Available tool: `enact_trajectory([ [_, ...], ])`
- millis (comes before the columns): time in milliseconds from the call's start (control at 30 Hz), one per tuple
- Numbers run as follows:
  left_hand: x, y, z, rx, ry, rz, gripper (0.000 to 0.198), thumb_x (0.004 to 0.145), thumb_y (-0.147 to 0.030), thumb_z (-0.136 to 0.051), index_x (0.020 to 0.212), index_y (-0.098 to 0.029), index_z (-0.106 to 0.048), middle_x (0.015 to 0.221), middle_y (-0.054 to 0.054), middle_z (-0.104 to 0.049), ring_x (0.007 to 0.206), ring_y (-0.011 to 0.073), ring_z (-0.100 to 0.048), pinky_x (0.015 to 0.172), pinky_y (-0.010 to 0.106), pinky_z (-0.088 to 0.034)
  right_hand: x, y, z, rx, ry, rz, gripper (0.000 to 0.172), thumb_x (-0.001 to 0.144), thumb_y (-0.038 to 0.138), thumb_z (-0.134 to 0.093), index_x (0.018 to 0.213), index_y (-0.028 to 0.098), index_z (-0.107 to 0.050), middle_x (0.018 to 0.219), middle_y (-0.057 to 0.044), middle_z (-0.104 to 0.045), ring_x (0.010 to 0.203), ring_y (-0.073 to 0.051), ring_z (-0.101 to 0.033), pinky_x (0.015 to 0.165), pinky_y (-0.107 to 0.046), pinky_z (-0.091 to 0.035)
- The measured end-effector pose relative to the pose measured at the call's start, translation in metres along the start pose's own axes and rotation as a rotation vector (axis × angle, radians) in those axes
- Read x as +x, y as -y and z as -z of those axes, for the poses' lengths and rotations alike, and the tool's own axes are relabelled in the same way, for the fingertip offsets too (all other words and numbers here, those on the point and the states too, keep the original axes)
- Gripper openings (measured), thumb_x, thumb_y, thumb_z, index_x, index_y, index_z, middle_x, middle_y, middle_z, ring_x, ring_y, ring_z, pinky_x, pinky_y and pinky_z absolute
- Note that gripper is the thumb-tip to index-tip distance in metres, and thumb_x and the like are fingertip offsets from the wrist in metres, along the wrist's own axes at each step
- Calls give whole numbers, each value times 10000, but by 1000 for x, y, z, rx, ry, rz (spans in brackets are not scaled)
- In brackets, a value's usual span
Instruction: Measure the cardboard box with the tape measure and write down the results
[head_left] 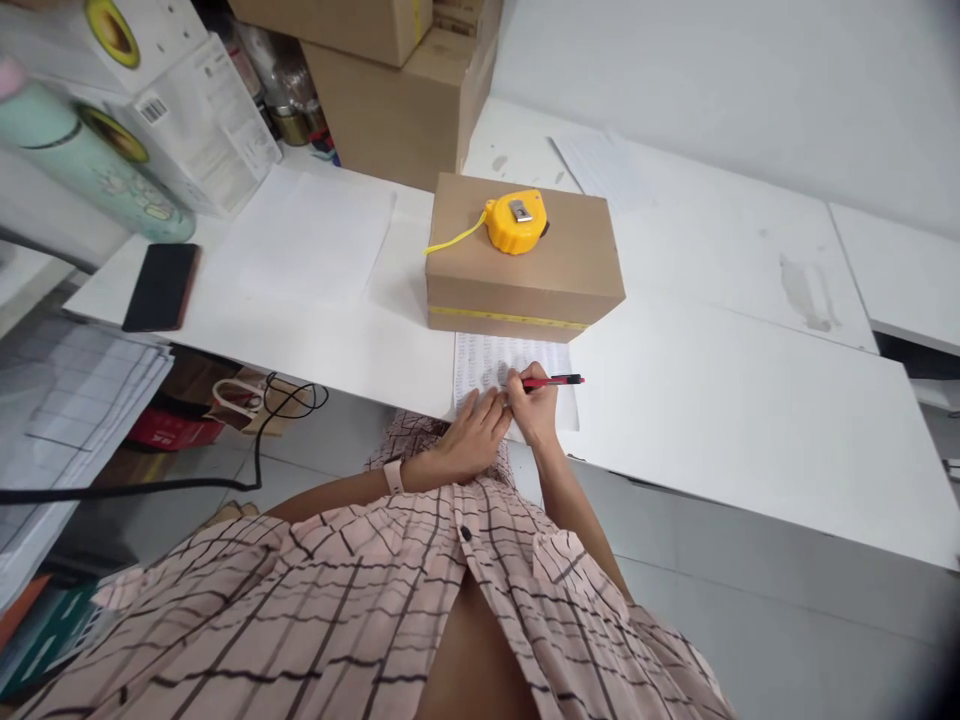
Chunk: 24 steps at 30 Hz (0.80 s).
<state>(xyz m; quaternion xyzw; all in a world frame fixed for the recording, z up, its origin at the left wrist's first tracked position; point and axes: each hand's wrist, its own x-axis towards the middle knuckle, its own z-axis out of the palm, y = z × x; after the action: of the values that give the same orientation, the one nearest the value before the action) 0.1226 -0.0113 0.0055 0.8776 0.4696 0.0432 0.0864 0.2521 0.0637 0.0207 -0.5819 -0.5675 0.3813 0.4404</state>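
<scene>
My right hand [535, 405] is closed around a red and black pen [559, 381], its tip hidden by the fingers. Under it lies a sheet of paper [480, 365] covered in rows of writing, at the table's front edge. My left hand [478, 432] rests flat on the sheet's lower part, fingers stretched out beside the right hand. Just beyond the sheet sits a closed cardboard box [517, 275]. On top of the box is a yellow tape measure [516, 222], with a short length of its tape pulled out to the left.
A black phone [161, 287], a blank white sheet [300, 235] and a mint green bottle [90, 155] are on the left of the white table [720, 370]. Large cartons [390, 105] stand behind. A black cable [259, 450] hangs below the left edge.
</scene>
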Motion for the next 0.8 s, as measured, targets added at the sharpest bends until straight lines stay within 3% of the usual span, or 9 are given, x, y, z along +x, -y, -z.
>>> enact_trajectory([
  [800, 1, 0, 4, 35, 0, -7, 565, 998, -274, -391, 1507, -30, -364, 1587, 236, -400, 1505, 367, -327, 1233, 595, -218, 2, -13, -4, -132, -1, 109, 293, 884, 362, -569, 665, 247, -412, 572, 60, -446, 566, -135, -430, 605, -294, -343],
])
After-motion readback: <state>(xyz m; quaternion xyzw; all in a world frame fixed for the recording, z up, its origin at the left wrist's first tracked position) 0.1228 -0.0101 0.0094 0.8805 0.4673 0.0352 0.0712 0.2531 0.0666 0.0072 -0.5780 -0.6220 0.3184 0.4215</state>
